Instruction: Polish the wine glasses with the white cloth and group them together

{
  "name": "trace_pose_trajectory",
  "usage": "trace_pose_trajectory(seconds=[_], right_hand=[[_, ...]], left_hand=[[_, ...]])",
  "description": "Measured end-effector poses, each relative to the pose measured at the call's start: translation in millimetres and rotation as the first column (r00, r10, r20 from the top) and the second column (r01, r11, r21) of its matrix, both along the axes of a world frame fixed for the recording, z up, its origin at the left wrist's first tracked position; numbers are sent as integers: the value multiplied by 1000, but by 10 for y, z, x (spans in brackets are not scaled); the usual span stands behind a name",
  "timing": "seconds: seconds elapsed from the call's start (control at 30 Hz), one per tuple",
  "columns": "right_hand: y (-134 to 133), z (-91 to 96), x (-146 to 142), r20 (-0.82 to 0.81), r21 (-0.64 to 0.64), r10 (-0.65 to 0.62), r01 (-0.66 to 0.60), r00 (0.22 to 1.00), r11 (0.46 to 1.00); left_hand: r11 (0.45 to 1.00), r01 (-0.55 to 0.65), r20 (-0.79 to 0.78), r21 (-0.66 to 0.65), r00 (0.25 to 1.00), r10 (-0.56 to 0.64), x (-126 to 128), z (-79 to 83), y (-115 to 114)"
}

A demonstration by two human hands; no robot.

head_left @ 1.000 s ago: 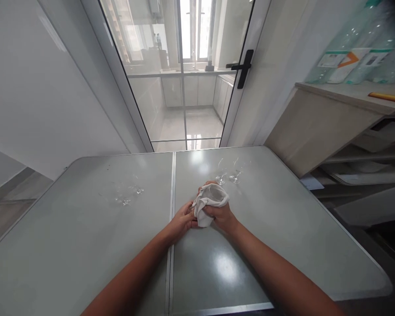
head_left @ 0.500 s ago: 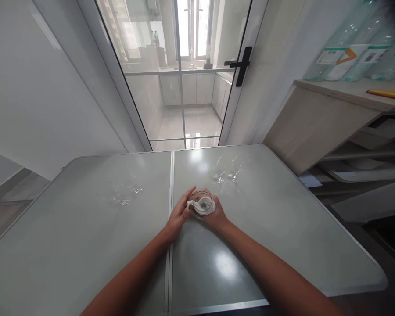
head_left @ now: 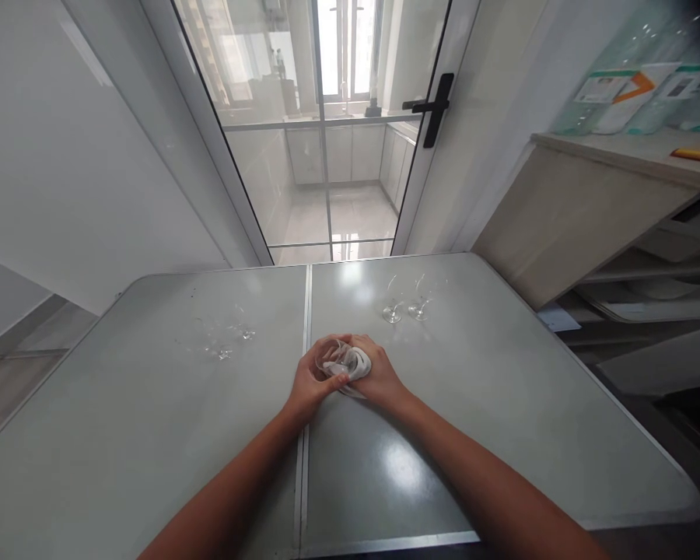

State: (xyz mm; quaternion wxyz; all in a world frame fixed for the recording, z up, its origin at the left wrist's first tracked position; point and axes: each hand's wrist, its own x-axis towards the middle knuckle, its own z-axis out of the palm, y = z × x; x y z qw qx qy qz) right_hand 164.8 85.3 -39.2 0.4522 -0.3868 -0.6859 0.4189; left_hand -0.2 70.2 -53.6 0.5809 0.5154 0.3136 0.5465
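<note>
Over the middle of the table, my left hand is closed round the bowl of a clear wine glass, thumb along its near side. My right hand is wrapped round a white cloth pressed against the same glass. The glass is tilted, with its rim to the left; its stem and foot are hidden by the hands and cloth. Beyond my right hand, a stemmed glass and another stemmed glass stand upright side by side.
The grey-green table has a metal seam down its middle. On its left part are clear glasses, hard to make out. A shelf unit with plastic bottles flanks the right side. A glazed door stands behind.
My left hand has shifted from the cloth's edge to close round the glass. The glass has tipped leftward, and the cloth is now bunched at its right under my right hand.
</note>
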Motion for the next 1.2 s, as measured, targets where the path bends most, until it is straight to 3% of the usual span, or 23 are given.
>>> trace_pose_trajectory(seconds=[0.07,0.13,0.23,0.33,0.37,0.4,0.43,0.5,0.57,0.63,0.73,0.8,0.9,0.97,1.13,1.2], right_hand=[[16,-16,-7,-227,-163,-8,-30,974,986],[36,-11,19,-440,-311,-154,11,884,950],[55,70,102,-537,-392,-508,334,674,857],[44,166,147,-459,-265,-679,641,573,720],[34,177,140,-427,-230,-693,672,581,704],[23,175,122,-399,-220,-674,649,622,729],[13,159,98,-384,-234,-614,571,689,787],[2,104,52,-407,-309,-397,285,823,907],[10,50,32,-462,-361,-186,8,867,933],[35,14,43,-430,-357,-86,-82,899,930],[71,-35,66,-260,-304,-12,-70,966,950],[84,-90,61,-230,-354,-16,-68,973,933],[97,-176,52,-251,-489,-118,-21,961,872],[107,-196,73,-205,-510,-194,65,959,858],[88,-92,161,-35,-269,-279,260,960,927],[70,-48,161,-29,-188,-323,313,946,931]], left_hand=[[995,-64,68,-72,995,69,-31,-28,42],[982,-132,122,-134,981,149,-77,-45,98],[971,-180,183,-157,961,207,-148,-36,170],[980,-167,184,-109,965,185,-174,-7,177],[984,-153,163,-94,972,167,-168,2,164],[987,-135,139,-84,980,145,-157,11,148],[990,-123,117,-73,984,131,-143,19,130],[990,-133,93,-43,986,137,-118,33,98],[985,-172,88,0,981,171,-106,43,79],[983,-181,83,33,981,178,-109,47,73],[986,-157,63,63,986,153,-126,40,75],[986,-150,46,80,988,146,-138,32,72],[989,-95,-8,109,995,97,-147,17,54],[990,-46,-50,137,997,53,-142,4,36],[978,-3,-110,208,994,27,-118,-36,7],[971,-8,-116,238,993,36,-113,-54,8]])
